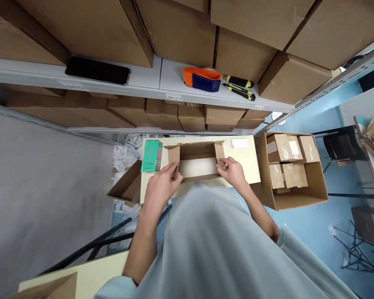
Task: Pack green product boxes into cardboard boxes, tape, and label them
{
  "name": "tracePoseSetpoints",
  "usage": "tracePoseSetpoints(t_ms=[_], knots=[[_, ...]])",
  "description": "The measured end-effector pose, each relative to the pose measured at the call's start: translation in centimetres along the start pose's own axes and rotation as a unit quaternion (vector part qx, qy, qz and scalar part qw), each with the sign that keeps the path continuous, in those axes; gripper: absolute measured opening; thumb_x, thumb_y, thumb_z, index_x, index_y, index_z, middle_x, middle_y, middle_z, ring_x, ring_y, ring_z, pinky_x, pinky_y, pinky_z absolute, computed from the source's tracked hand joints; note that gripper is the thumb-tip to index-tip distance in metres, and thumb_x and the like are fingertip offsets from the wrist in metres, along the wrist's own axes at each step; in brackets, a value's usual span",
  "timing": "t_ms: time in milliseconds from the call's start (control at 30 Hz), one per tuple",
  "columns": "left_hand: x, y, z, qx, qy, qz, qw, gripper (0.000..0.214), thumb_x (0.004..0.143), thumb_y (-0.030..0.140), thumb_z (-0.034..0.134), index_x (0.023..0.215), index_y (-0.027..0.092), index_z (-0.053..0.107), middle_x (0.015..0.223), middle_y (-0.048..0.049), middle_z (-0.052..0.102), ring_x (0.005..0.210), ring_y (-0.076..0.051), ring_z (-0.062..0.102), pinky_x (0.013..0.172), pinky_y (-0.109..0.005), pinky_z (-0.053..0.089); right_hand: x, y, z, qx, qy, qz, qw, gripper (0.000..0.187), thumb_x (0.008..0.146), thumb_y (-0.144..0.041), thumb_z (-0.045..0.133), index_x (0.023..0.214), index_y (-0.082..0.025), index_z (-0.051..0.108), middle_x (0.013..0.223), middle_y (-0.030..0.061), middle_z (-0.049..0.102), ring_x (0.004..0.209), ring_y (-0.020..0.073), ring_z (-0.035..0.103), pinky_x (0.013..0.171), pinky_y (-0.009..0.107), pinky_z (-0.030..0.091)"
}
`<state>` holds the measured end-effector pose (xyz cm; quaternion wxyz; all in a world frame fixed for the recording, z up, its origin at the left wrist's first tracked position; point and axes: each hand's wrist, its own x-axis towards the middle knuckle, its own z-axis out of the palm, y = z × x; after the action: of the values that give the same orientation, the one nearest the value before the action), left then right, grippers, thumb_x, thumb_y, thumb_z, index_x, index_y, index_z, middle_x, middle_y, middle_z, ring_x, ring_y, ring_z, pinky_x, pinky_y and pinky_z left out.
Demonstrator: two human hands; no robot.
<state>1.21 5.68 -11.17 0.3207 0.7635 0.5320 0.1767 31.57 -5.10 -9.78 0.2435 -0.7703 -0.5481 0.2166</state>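
Observation:
An open cardboard box (198, 179) sits on the pale yellow table in front of me, its short side flaps raised. Through its opening a whitish surface shows; I cannot tell whether that is the box's bottom or the tabletop. My left hand (162, 185) pinches the left flap near its front corner. On the opposite side my right hand (232, 171) has thumb and fingers closed at the right flap. A green printed box (151, 155) stands just left of the cardboard box. Behind my right hand lies a small white label stack (239, 143).
A large carton (299, 203) holding several small taped boxes stands right of the table (252, 166). The shelf (171, 79) ahead bears cartons, a phone (97, 70), an orange-and-blue tape dispenser (202, 79) and yellow-black cutters (239, 86). An open carton (126, 182) is at left.

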Motion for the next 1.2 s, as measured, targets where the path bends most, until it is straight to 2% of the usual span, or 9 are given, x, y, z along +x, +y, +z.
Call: tracePoseSetpoints(t_ms=[200, 367, 467, 600, 700, 800, 1000, 1100, 1200], knots=[[0.4, 0.2, 1.3, -0.084, -0.024, -0.021, 0.996, 0.038, 0.095, 0.044, 0.075, 0.126, 0.026, 0.087, 0.131, -0.0109, 0.086, 0.138, -0.04, 0.07, 0.127, -0.048, 0.051, 1.2, 1.8, 0.4, 0.03, -0.056, -0.033, 0.997, 0.048, 0.116, -0.065, 0.06, 0.134, -0.028, 0.085, 0.153, 0.0115, 0.074, 0.107, 0.0261, 0.082, 0.098, 0.04, 0.067], [0.1, 0.0, 1.9, -0.092, 0.001, -0.017, 0.996, 0.051, 0.106, 0.062, 0.065, 0.133, 0.023, 0.083, 0.134, -0.0161, 0.082, 0.139, -0.04, 0.067, 0.133, -0.053, 0.044, 2.0, 3.6, 2.0, 0.045, -0.016, -0.026, 0.999, 0.059, 0.12, -0.071, 0.045, 0.13, -0.026, 0.083, 0.128, 0.0115, 0.083, 0.107, 0.0266, 0.081, 0.09, 0.033, 0.063], [0.3, -0.3, 2.3, -0.072, 0.051, -0.051, 0.995, 0.08, 0.099, 0.07, 0.078, 0.157, 0.017, 0.066, 0.141, -0.0215, 0.075, 0.146, -0.044, 0.063, 0.133, -0.059, 0.044, 3.2, 5.2, 3.9, 0.042, 0.036, 0.032, 0.998, 0.069, 0.118, -0.075, 0.044, 0.147, -0.02, 0.073, 0.12, 0.0147, 0.08, 0.097, 0.0259, 0.08, 0.08, 0.029, 0.06], [1.4, -0.5, 2.5, -0.071, 0.112, -0.026, 0.991, 0.129, 0.075, 0.074, 0.101, 0.172, 0.011, 0.046, 0.179, -0.0346, 0.036, 0.174, -0.053, 0.031, 0.141, -0.064, 0.031, 4.0, 6.7, 4.6, 0.06, 0.062, 0.038, 0.996, 0.084, 0.116, -0.076, 0.044, 0.177, -0.019, 0.044, 0.143, 0.0191, 0.071, 0.098, 0.0255, 0.079, 0.075, 0.032, 0.063], [2.3, -0.8, 2.0, -0.085, 0.072, 0.019, 0.994, 0.114, 0.079, 0.07, 0.1, 0.17, 0.019, 0.053, 0.185, -0.0274, 0.032, 0.18, -0.048, 0.02, 0.145, -0.06, 0.023, 3.2, 6.5, 3.4, 0.071, 0.035, -0.024, 0.997, 0.077, 0.116, -0.07, 0.049, 0.178, -0.024, 0.044, 0.166, 0.0202, 0.059, 0.123, 0.0301, 0.076, 0.087, 0.038, 0.069], [2.8, -1.7, 1.5, -0.076, 0.022, 0.046, 0.996, 0.079, 0.088, 0.068, 0.093, 0.15, 0.024, 0.072, 0.171, -0.0211, 0.055, 0.171, -0.045, 0.04, 0.144, -0.059, 0.028, 2.2, 5.5, 2.1, 0.068, 0.012, -0.07, 0.995, 0.059, 0.116, -0.064, 0.057, 0.16, -0.026, 0.065, 0.167, 0.0179, 0.06, 0.144, 0.0328, 0.068, 0.105, 0.043, 0.068], [3.6, -3.2, 3.4, -0.07, 0.061, 0.039, 0.995, 0.034, 0.107, 0.057, 0.071, 0.105, 0.024, 0.082, 0.135, -0.0159, 0.072, 0.14, -0.037, 0.066, 0.133, -0.056, 0.045, 2.2, 3.6, 3.1, 0.057, 0.004, -0.022, 0.998, 0.036, 0.115, -0.059, 0.059, 0.111, -0.025, 0.073, 0.163, 0.0193, 0.061, 0.14, 0.0329, 0.068, 0.105, 0.045, 0.065], [4.4, -3.4, 5.4, -0.11, 0.132, -0.008, 0.985, 0.035, 0.105, 0.054, 0.072, 0.117, 0.022, 0.078, 0.149, -0.0196, 0.064, 0.153, -0.038, 0.059, 0.137, -0.057, 0.043, 3.1, 3.0, 4.2, 0.09, 0.022, 0.03, 0.995, 0.032, 0.115, -0.056, 0.056, 0.109, -0.025, 0.064, 0.167, 0.0216, 0.056, 0.151, 0.0353, 0.061, 0.105, 0.045, 0.061], [4.7, -3.3, 6.9, -0.181, 0.128, -0.031, 0.975, 0.069, 0.102, 0.059, 0.074, 0.156, 0.018, 0.061, 0.172, -0.0249, 0.05, 0.17, -0.038, 0.043, 0.141, -0.055, 0.039, 3.8, 2.8, 4.7, 0.135, 0.005, 0.081, 0.988, 0.026, 0.112, -0.053, 0.054, 0.11, -0.028, 0.055, 0.146, 0.0179, 0.068, 0.14, 0.0338, 0.066, 0.106, 0.044, 0.058]])
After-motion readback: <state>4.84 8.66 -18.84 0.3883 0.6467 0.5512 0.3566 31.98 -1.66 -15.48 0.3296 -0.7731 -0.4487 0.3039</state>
